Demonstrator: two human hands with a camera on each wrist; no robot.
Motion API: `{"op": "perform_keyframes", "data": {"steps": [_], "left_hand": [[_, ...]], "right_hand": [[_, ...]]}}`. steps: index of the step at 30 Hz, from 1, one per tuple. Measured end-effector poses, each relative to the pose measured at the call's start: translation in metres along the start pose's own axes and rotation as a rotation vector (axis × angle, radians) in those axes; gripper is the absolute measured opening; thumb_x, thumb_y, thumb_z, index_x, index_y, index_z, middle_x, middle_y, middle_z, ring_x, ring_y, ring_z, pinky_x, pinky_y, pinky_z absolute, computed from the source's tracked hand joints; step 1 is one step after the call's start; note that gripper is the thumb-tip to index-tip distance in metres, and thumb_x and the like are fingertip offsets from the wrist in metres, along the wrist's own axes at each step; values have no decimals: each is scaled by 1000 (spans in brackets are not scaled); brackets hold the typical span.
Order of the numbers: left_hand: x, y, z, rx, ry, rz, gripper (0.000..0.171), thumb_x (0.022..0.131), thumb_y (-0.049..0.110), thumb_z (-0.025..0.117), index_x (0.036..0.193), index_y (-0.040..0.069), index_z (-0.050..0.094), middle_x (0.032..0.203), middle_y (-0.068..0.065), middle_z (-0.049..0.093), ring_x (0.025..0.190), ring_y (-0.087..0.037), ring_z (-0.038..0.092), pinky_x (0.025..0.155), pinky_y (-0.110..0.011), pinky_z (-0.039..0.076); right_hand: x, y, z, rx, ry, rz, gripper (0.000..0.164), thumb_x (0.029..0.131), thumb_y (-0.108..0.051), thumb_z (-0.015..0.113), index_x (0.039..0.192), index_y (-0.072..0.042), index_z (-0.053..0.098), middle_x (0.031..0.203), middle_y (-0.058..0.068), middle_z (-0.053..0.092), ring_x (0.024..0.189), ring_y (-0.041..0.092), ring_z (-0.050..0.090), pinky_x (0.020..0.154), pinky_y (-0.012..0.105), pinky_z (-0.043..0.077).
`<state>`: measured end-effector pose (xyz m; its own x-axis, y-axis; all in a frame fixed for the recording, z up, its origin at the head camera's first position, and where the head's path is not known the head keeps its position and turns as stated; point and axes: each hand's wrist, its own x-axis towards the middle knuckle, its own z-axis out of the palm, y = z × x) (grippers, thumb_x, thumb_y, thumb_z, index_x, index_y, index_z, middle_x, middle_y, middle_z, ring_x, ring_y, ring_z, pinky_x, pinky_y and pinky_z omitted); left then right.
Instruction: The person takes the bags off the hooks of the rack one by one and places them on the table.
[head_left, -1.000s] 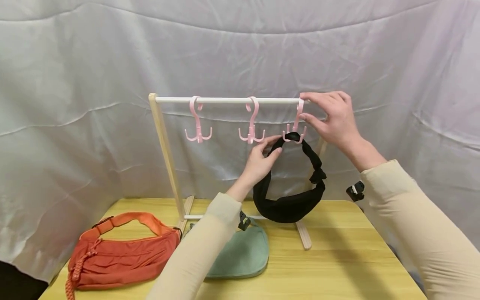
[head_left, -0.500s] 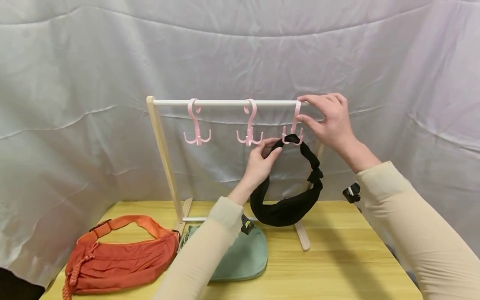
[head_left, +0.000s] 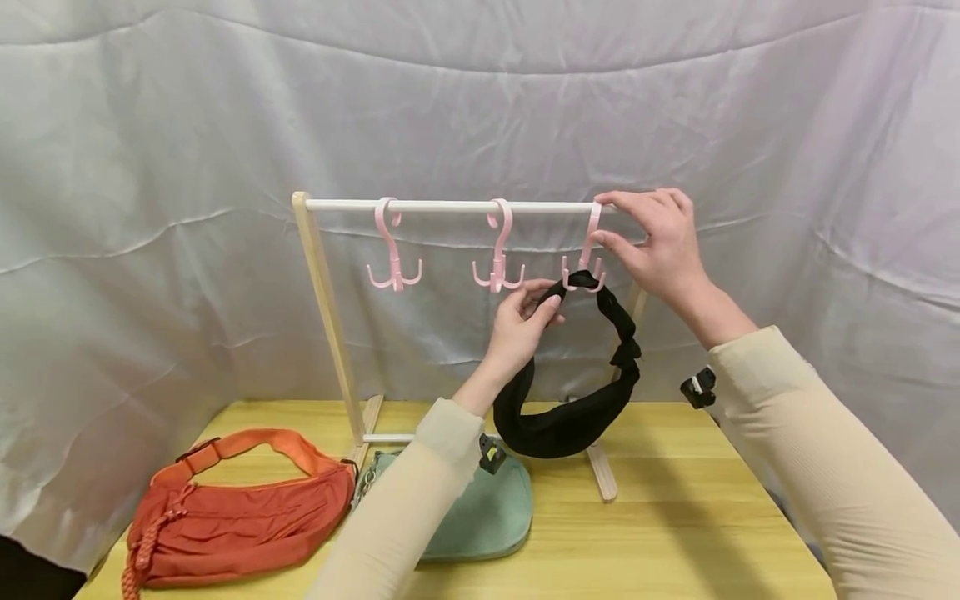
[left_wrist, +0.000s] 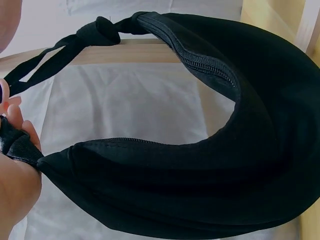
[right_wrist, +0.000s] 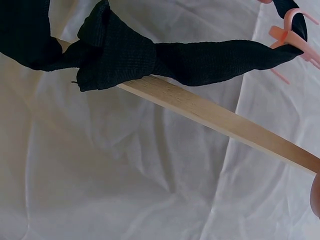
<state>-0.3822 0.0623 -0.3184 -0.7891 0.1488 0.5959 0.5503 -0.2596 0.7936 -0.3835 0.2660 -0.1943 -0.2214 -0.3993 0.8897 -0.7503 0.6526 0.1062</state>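
Observation:
A black zippered shoulder bag (head_left: 562, 431) hangs by its knotted strap from the rightmost pink hook (head_left: 588, 237) on the rack. My left hand (head_left: 519, 327) pinches the strap on its left side, just below the prongs. In the left wrist view, fingers and thumb close round the strap end beside the bag's body (left_wrist: 200, 165). My right hand (head_left: 660, 237) holds the upper part of that hook between thumb and fingers, at the rail's right end. The strap's knot (right_wrist: 117, 52) and the prongs under the strap show in the right wrist view.
Two more pink hooks, the left one (head_left: 393, 250) and the middle one (head_left: 501, 250), hang on the white rail (head_left: 450, 206). An orange-red bag (head_left: 240, 525) lies at the table's left. A green bag (head_left: 483, 517) lies partly behind my left sleeve.
The black bag's body has swung slightly down and to the left along with my left hand. My right hand stays at the hook, and the bags on the table have not moved.

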Motion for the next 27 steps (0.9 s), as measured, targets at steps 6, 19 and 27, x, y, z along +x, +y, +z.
{"op": "perform_keyframes", "data": {"steps": [6,19,27], "left_hand": [[0,2,2,-28,7,13,28,103,2,62,129,-10,61,117,-38,66,80,-16,69,85,-29,61],[0,9,5,-67,112,71,26,102,-1,64,126,-10,63,115,-29,71,82,-7,69,81,-26,60],[0,13,4,-55,156,69,25,101,-1,65,124,-10,65,114,-26,71,80,-9,67,86,-41,61]], "right_hand": [[1,1,-1,-1,-11,2,56,93,-46,71,131,-5,70,124,15,73,101,39,61,105,46,31],[3,-4,0,-4,-3,10,49,86,-20,84,131,-6,70,126,13,73,103,37,62,107,45,31],[4,-5,2,-7,-2,19,50,85,-19,85,131,-5,70,125,14,73,103,38,62,107,45,31]]}}
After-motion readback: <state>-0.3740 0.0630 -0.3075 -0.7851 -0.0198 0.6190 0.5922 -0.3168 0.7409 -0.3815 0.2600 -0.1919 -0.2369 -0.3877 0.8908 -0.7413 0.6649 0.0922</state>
